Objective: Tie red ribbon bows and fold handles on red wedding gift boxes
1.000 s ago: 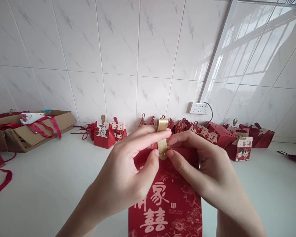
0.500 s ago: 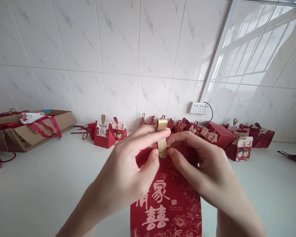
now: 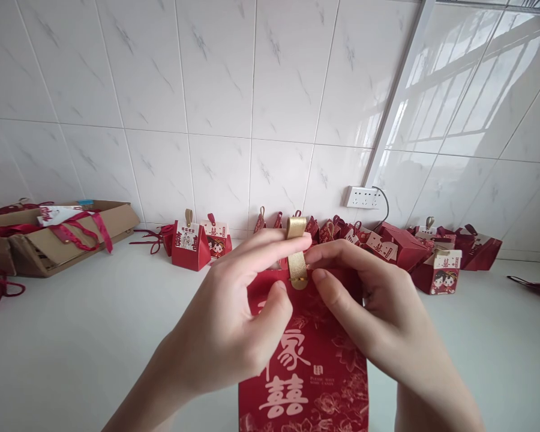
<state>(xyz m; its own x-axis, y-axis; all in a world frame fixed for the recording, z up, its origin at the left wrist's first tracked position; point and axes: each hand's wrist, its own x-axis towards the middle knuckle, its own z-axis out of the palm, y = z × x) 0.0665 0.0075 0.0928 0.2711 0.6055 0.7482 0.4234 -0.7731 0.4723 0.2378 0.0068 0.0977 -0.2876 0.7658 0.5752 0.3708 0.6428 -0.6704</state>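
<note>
A red gift box (image 3: 337, 384) with white characters and pale flower prints is upright between my hands. A gold ribbon loop (image 3: 297, 267) stands at its top, its lower end flat against the front through a slit. My left hand (image 3: 234, 312) has its index finger across the ribbon; its thumb is lifted off the box front, and its other fingers are partly hidden. My right hand (image 3: 373, 306) pinches the box's top edge just right of the ribbon, thumb in front and index finger behind. The lower end of the box runs out of view.
A cardboard box (image 3: 72, 240) with red ribbons is at the left. Small red gift boxes (image 3: 190, 252) stand along the tiled wall, with more gift boxes (image 3: 441, 273) at the right. A power strip (image 3: 362, 197) with a black cable is on the wall. The white tabletop (image 3: 94, 336) lies beneath.
My left thumb has come away from the ribbon's lower end, down and to the left. The right thumb has shifted slightly right. More of the box front shows.
</note>
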